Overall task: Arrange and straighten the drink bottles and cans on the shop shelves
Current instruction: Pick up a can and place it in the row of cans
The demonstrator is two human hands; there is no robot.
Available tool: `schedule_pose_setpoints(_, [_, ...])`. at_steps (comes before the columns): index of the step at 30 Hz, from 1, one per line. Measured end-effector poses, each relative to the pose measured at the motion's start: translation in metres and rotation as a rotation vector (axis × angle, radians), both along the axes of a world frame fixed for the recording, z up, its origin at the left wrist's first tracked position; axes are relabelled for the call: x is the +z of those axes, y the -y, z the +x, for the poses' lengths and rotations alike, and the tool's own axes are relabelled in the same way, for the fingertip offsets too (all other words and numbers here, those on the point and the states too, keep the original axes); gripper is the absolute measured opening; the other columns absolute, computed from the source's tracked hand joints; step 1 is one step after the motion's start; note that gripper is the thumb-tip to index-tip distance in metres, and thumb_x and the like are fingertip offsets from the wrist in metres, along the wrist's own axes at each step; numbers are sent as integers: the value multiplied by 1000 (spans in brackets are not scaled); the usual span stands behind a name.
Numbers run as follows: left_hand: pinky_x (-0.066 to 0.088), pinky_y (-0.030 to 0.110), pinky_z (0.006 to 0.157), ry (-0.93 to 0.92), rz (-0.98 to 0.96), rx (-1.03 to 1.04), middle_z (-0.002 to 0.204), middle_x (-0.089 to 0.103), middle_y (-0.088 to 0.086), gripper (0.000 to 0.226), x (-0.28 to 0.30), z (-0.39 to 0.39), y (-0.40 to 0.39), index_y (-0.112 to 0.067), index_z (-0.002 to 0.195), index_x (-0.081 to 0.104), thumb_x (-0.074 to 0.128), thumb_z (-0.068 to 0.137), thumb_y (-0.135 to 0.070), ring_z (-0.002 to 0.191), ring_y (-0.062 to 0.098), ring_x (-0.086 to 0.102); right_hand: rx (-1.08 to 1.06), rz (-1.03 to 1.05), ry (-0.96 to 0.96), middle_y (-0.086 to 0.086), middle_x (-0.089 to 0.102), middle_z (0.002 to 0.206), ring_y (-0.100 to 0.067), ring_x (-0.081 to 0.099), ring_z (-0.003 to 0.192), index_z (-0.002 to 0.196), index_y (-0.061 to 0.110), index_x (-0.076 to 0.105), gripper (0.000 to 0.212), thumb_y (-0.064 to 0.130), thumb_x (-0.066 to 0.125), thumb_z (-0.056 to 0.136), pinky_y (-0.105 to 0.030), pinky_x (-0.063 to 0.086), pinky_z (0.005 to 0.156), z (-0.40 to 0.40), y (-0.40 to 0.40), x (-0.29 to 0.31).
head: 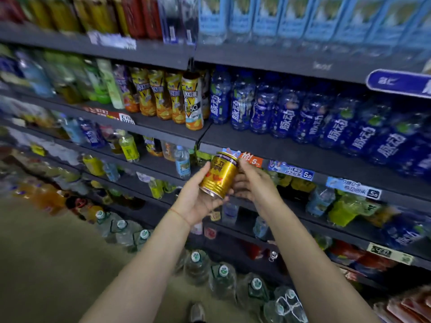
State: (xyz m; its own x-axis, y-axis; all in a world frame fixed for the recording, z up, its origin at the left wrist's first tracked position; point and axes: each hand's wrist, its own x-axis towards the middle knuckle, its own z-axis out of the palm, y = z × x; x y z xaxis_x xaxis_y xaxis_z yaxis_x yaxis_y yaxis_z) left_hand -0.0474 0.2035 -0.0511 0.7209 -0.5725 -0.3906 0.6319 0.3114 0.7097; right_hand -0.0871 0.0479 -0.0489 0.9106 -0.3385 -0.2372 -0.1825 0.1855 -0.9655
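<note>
Both my hands, left (198, 197) and right (250, 183), clamp a tilted gold can (219, 174); next: find its shelf (303, 157) row, stand upright.

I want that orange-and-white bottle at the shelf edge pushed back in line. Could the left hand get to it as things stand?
Probably not yet: the left hand grips the gold can along with the right hand. The path up to the orange-and-white bottle looks open once it lets go.

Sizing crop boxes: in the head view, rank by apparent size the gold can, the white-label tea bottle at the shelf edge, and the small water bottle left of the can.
1. White-label tea bottle, tallest.
2. Gold can, held in both hands; nearer the camera, so flattered.
3. Small water bottle; close to the can, unsure.
</note>
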Motion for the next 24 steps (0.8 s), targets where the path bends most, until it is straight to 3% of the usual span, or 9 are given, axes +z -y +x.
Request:
schedule_pose_setpoints(5, [56,35,66,128,-7,47,113,69,17,55,49,-5,-27,-11,122,64,65,81,-48,88,29,66,61,-62,147,-7,68,106,-19,68,91,111,23,61,25,38,65,92,-44,60,80,-3,-33,56])
schedule_pose_setpoints(10, [54,34,73,252,-25,81,108,70,12,47,83,17,-67,-15,117,67,69,79,-42,95,26,66,204,-154,312,3,65,116,-13,65,107,127,35,56,36,32,66,92,-35,56,91,11,-75,93])
schedule_pose_setpoints(14, [55,33,71,343,-31,99,118,66,15,58,99,56,-112,-13,132,59,69,83,-43,98,27,63,235,-188,360,5,68,111,-13,67,104,118,39,58,29,26,66,93,-33,58,87,46,-120,116])
schedule_pose_setpoints(19, [47,31,66,405,-41,106,103,69,9,37,124,124,-183,-23,117,66,59,89,-46,87,23,63,190,-206,403,2,70,104,-16,69,99,109,37,60,23,25,68,91,-35,59,86,114,-199,141])
schedule_pose_setpoints(22, [49,32,66,462,-44,94,100,70,9,41,143,168,-231,-19,119,65,60,88,-45,88,25,65,122,-273,461,4,71,95,-13,69,90,105,31,63,19,25,71,89,-27,59,72,159,-245,160])
schedule_pose_setpoints(24, [53,37,73,504,-39,93,103,72,11,39,155,197,-257,-18,120,64,57,91,-44,91,27,67,85,-275,487,1,73,95,-17,69,91,103,28,65,18,24,73,88,-32,58,66,186,-273,171])
